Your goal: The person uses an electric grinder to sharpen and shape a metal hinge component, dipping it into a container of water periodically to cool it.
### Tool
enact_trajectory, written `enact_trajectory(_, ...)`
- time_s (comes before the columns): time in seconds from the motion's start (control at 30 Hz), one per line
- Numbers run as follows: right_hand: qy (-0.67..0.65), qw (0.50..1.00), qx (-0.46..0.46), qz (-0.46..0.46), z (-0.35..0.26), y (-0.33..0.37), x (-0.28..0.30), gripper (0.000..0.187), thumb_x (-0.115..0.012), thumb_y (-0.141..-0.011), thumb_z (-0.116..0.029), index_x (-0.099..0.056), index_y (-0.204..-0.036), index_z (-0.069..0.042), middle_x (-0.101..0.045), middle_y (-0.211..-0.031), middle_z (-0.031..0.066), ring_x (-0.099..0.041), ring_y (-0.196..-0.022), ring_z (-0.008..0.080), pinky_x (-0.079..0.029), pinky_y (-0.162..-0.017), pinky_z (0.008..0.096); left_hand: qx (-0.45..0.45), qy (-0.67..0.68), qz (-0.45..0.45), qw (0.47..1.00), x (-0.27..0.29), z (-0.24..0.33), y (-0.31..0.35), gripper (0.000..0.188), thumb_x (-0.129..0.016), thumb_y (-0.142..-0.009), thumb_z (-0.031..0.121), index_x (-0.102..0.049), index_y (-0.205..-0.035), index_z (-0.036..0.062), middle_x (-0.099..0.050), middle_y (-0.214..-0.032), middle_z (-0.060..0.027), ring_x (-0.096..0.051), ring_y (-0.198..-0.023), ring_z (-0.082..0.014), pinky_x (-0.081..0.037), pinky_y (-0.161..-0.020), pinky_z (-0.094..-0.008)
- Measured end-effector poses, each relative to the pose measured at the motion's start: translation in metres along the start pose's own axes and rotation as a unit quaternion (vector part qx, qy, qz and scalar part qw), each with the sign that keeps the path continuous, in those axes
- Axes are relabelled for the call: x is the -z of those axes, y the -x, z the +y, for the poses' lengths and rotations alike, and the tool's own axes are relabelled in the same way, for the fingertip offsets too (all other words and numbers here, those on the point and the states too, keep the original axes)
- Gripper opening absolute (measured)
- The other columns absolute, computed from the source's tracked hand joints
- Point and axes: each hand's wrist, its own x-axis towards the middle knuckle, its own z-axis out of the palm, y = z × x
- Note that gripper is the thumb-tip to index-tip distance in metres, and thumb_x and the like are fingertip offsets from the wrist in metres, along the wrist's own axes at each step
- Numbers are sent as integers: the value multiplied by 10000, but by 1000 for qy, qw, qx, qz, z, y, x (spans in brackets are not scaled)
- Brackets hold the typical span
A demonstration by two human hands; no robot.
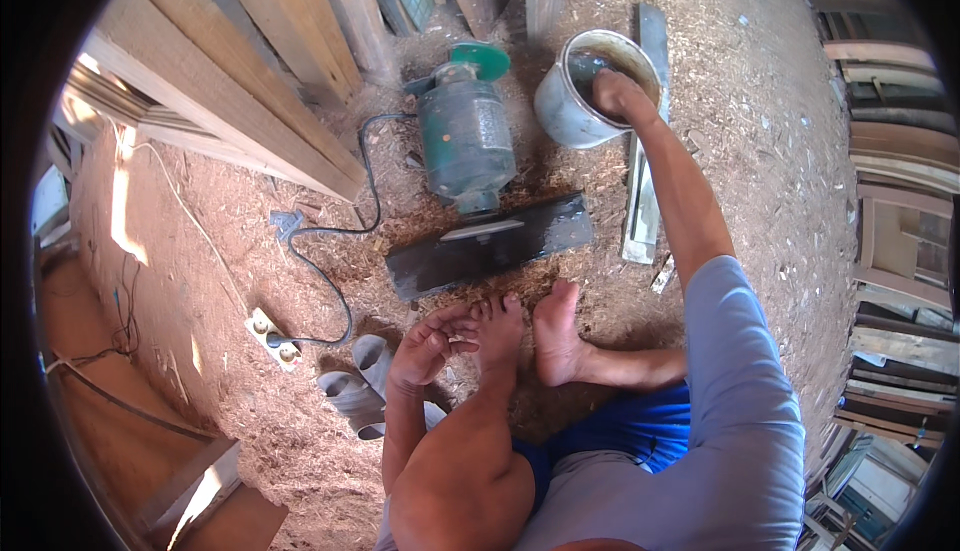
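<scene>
In whitish round bucket (562, 113), ahead-right: right hand (618, 97), fingers hidden, cannot tell grip | beside bare foot (498, 339): left hand (432, 347), loosely curled, seemingly empty, nearer dark rectangular board (500, 254), long axis crosswise

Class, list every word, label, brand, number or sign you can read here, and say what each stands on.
None can be read.
Green motor: a pale patch, perhaps a label, too small and blurred to read.
Bucket: no readable text.
</scene>
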Motion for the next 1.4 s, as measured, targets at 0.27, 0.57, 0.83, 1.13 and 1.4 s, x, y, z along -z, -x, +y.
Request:
enact_trajectory(0.27, -423, 903, -6, 78, 15, 79, 80, 224, -606, -860, -170, -642, -1002, -1, -660, -928, 168, -627, -789, 252, -507, -755, 379, 2, -72, -25, 997, -13, -2, -12, 622, -591, -912, 353, -390, -1360, -30, -557, -1238, -164, -552, -1135, -260, -468, -941, -437)
enact_trajectory(0.57, -717, 655, -194, 137, 97, 149, 27, 154, -591, -913, -122, -609, -1021, -15, -662, -861, 99, -586, -651, 139, -524, -607, 282, 35, -66, -8, 997, -15, -18, -16, 622, -606, -901, 362, -407, -1355, -12, -569, -1223, -149, -569, -1113, -249, -476, -934, -424)
enact_trajectory(0.83, -283, 922, -182, 194, 139, 122, -71, 284, -638, -758, -141, -601, -1019, -35, -669, -905, 174, -655, -854, 288, -505, -785, 368, 47, -64, 7, 997, -11, -21, -14, 636, -613, -900, 338, -387, -1366, -31, -556, -1233, -157, -565, -1109, -252, -460, -947, -410)
enact_trajectory(1.13, -165, 967, -143, 129, 101, 103, -62, 309, -627, -773, -159, -575, -1061, -57, -664, -967, 167, -632, -921, 345, -485, -838, 416, 49, -55, 23, 997, -14, -21, -8, 611, -595, -918, 301, -375, -1379, -35, -543, -1249, -175, -564, -1105, -259, -439, -958, -410)
enact_trajectory(1.4, -48, 973, -6, 224, 115, 101, -77, 274, -588, -798, -265, -638, -995, -82, -674, -910, 155, -647, -795, 353, -512, -742, 443, 30, -86, 34, 995, -2, -24, 4, 657, -624, -897, 341, -380, -1380, -32, -539, -1257, -144, -524, -1166, -251, -436, -964, -413)
